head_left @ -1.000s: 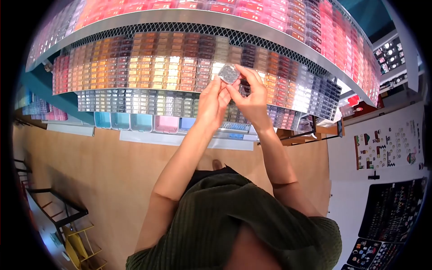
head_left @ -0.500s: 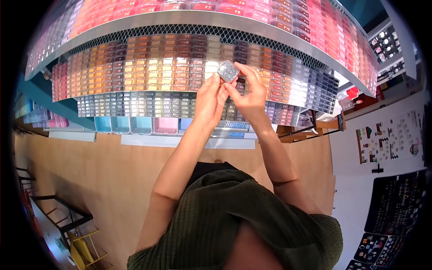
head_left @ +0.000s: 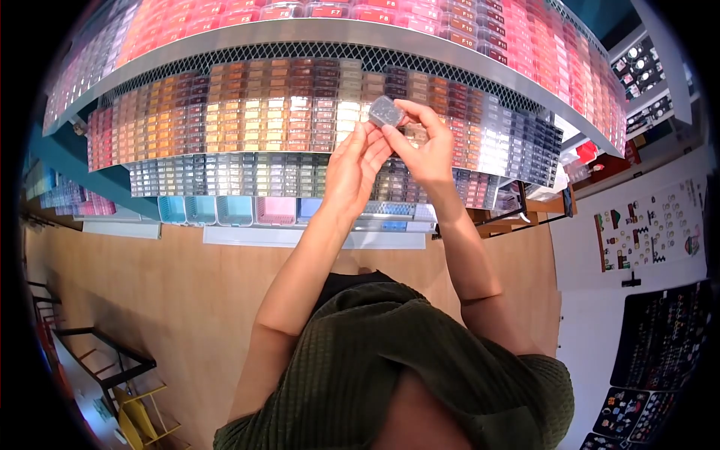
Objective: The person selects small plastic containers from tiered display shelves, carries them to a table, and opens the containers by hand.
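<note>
While both arms reach toward the far side, a small clear box [head_left: 385, 112] sits up at the fingertips, greyish inside, turned askew, in view in front of the middle row [head_left: 255, 127] of orange and brown boxes. Right hand [head_left: 429, 154]: thumb and index finger clamped on the box at its right side, remaining fingers bent and partly hidden. Left hand [head_left: 349, 169]: fingers close together, reaching in at the near side of the box, thumb tip just beside its left corner; can't tell if they press on it or only touch. Box contents too small to make out. Far side, above the middle row: black mesh [head_left: 262, 52], a metal strip [head_left: 330, 31], then pink and red boxes [head_left: 337, 12] with F-number labels. Below the middle row: a lower row [head_left: 225, 172] of smaller, darker boxes, then a blue basket [head_left: 235, 219] with a pink basket [head_left: 276, 219] just right of it. Right side: white wall [head_left: 585, 330] with a picture sheet [head_left: 649, 232], black panels [head_left: 664, 337] nearer, covered in small items. Near left: yellow chair [head_left: 135, 420] beside a black frame [head_left: 139, 367]. Wood floor [head_left: 180, 292] between. Green top [head_left: 352, 337] on the person, near centre.
</note>
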The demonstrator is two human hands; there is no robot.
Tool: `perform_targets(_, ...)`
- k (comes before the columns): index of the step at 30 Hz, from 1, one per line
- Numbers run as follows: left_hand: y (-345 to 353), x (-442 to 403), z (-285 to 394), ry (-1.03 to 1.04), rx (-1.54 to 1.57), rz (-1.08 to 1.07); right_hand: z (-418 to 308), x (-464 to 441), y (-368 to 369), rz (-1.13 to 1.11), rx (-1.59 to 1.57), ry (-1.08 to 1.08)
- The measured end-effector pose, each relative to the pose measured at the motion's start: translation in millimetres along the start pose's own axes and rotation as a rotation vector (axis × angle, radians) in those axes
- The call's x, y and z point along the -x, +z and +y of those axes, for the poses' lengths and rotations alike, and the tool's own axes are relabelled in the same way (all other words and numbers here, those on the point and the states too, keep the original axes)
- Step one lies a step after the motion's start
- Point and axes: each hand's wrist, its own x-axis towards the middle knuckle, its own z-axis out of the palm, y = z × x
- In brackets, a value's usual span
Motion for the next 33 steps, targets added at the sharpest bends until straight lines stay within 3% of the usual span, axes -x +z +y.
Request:
perform_targets(11, 0, 2, 5, -0.117, 0.127, -0.006, -15, 7, -5, -0.098, 0.08, -0.208)
perform_targets(33, -4, -4, 2, -0.132, 0.175, -0.056, -17, 14, -9, -0.061, 0.064, -0.134)
